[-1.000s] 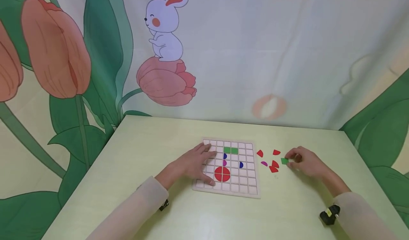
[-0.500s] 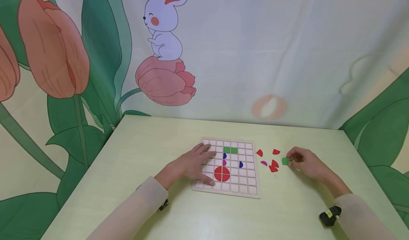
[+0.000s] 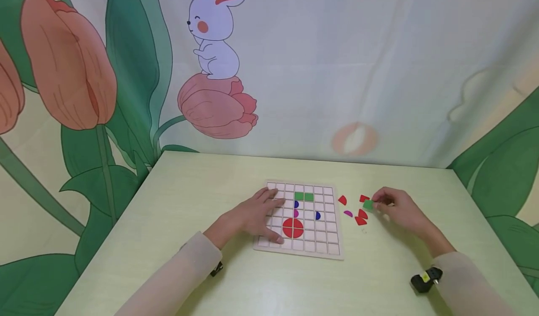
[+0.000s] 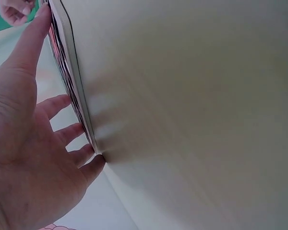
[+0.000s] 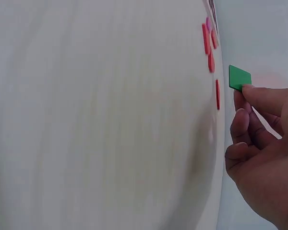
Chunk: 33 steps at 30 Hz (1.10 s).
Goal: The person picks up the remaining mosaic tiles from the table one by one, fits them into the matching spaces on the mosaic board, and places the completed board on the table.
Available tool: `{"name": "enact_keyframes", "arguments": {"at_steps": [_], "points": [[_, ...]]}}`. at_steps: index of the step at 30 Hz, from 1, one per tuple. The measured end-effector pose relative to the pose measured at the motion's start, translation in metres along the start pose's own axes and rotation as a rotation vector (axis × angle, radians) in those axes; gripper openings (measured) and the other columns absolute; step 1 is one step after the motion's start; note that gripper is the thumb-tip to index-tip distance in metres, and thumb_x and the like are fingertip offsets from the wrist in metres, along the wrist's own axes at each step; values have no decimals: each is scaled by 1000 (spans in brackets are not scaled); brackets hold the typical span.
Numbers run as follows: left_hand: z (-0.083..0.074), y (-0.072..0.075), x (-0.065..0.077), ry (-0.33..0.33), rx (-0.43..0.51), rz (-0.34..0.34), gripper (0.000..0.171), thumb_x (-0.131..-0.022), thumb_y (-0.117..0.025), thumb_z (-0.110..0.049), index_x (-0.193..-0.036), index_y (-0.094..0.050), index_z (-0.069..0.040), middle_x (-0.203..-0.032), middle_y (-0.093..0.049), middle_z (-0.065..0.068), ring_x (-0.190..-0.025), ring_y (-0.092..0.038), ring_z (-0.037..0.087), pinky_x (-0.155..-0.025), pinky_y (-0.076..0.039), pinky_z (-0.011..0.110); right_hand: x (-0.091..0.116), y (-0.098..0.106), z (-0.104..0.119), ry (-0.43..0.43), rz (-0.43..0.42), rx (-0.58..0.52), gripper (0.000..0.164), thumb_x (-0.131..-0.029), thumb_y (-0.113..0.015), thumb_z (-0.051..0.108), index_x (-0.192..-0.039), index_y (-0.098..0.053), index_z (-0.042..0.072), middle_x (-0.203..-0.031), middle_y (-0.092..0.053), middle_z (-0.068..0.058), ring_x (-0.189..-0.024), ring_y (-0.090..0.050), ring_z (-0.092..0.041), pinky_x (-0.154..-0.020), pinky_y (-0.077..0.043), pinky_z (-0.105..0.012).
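Behind everything, a printed curtain (image 3: 294, 73) is hanging, and in front of it the pale tabletop (image 3: 337, 283) is stretching toward me. On that, the gridded wooden board (image 3: 321, 237) is lying flat. The left hand (image 3: 254, 215) is resting over the board's left side, fingers spread and gripping nothing. The right hand (image 3: 400, 213) is hovering beyond the board's right edge, thumb and fingers pinching a green tile (image 3: 368, 205), which they are holding up off the tabletop.

In the board's compartments, a red circle (image 3: 297, 224) is filling four adjoining cells with its four wedges. Two green squares (image 3: 299, 196) are sitting side by side near the far edge. Below the left one, a blue half-circle (image 3: 296, 204) and then a purple half-circle (image 3: 296, 213) are lying in line, and another blue piece (image 3: 317, 216) is lying farther right.

Between board and right hand, four loose red wedges (image 3: 360, 221) and a loose purple piece (image 3: 348, 214) are lying on the tabletop.

Compared with half a second ago, the right hand is carrying its tile nearer the board, partly covering the far red wedge from above; the left hand is staying put.
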State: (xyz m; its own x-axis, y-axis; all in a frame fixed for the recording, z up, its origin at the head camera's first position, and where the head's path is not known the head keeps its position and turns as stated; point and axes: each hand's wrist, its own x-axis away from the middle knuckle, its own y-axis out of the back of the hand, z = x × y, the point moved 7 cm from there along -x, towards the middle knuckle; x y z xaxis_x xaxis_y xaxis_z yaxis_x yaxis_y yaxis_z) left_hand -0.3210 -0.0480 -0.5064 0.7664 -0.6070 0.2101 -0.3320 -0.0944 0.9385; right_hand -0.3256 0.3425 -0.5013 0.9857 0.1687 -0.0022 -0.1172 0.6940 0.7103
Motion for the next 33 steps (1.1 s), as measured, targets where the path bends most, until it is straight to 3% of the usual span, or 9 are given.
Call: {"name": "enact_keyframes", "arguments": {"at_steps": [11,18,26,33], "points": [[0,0,0,1,-1,5,119,-75,-79,-80,-169,-30,-27,-178,-13,6,-163,-7,33,-128,-24,52,-34,-37,39,32,-38,-90,10,-104,-68,11,-114,-69,9,-102,-68,-9,-92,-59,-29,-68,-53,-28],[-1,0,0,-4,3,1,118,-75,-79,-79,-169,-30,-26,-178,-14,7,-163,-7,34,-129,-24,52,-52,-60,65,64,-33,-102,6,-103,-69,7,-106,-72,11,-101,-71,-6,-90,-62,-27,-71,-56,-31],[-1,2,2,-10,14,-6,117,-75,-80,-77,-169,-32,-25,-177,-15,9,-163,-8,35,-128,-24,53,-65,-79,85,111,-12,-43,8,-101,-69,3,-104,-74,8,-96,-69,-4,-89,-58,-25,-78,-50,-36],[-1,2,2,-9,6,-3,118,-75,-80,-78,-169,-32,-26,-177,-15,9,-163,-8,34,-128,-25,53,-69,-86,90,95,44,0,5,-102,-70,6,-105,-73,8,-97,-68,-5,-92,-57,-27,-81,-49,-38]]}}
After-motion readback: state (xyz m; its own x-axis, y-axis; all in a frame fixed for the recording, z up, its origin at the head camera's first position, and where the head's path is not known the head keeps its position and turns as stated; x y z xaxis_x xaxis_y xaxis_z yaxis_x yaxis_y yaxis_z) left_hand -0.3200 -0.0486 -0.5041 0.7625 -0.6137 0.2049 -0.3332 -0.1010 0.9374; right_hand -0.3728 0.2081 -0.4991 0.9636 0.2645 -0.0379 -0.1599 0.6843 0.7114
